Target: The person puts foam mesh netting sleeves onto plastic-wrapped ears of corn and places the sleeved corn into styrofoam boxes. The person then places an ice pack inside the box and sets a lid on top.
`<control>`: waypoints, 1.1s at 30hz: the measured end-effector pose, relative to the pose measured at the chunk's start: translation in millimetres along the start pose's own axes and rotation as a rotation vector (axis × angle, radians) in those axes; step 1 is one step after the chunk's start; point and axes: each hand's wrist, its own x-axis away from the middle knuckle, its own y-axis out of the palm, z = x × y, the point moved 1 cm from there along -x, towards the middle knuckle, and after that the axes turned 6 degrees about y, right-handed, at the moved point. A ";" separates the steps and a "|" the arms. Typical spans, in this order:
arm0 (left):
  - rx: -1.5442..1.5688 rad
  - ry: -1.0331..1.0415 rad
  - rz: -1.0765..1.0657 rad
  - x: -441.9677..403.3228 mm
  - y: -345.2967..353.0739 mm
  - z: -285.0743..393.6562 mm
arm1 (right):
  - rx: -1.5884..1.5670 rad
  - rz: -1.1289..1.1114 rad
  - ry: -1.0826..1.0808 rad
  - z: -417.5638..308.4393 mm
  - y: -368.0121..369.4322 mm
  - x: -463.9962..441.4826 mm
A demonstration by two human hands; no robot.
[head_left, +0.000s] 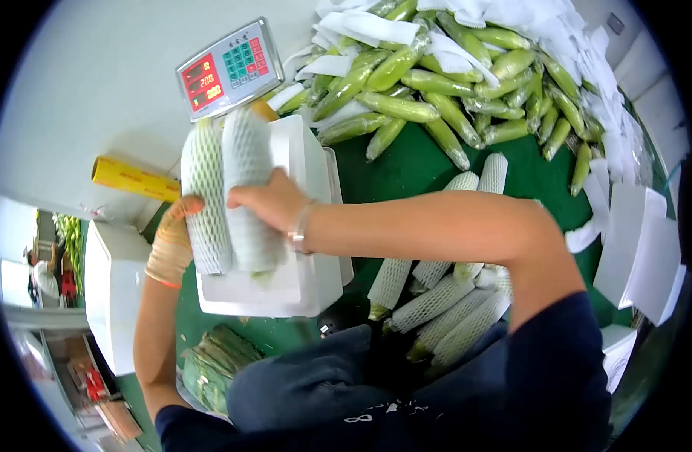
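Work looked partway thru: 2 net-sleeved veg, left pc [206, 233] & right pc [252, 233], were at white box [308, 292], nearer its left edge; couldn't tell if resting on it. R hand [274, 202]: grip clasped round right pc. L hand [176, 233]: thumb against left pc's outer side, rest of grip hidden, couldn't tell. Netted batch [432, 304] lay off box's right edge; film-wrapped pile [436, 81] beyond its far right corner showed mostly w/o nets.
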 end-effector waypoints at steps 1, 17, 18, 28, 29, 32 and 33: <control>-0.028 -0.053 0.041 -14.3 -44.0 -19.0 | 0.007 0.091 0.084 9.2 15.2 -13.7; -1.598 0.851 -0.050 -49.5 2.1 -68.7 | 1.146 0.584 -0.400 -41.9 -248.6 167.7; -1.594 0.734 -0.231 -44.8 43.4 -73.2 | 1.076 0.779 -0.240 -23.1 -310.7 193.7; -1.354 0.725 -0.775 -47.2 305.7 -121.3 | -0.024 0.905 0.308 187.9 -445.0 257.2; -1.310 0.642 -0.893 -61.3 325.5 -159.2 | -0.041 1.067 0.261 222.5 -464.0 228.4; -1.515 0.457 -0.981 -85.2 415.2 -279.7 | -0.068 1.313 0.272 189.3 -433.3 218.7; -1.535 0.253 -0.978 -88.3 439.3 -314.3 | -0.065 1.292 0.241 190.0 -445.9 221.4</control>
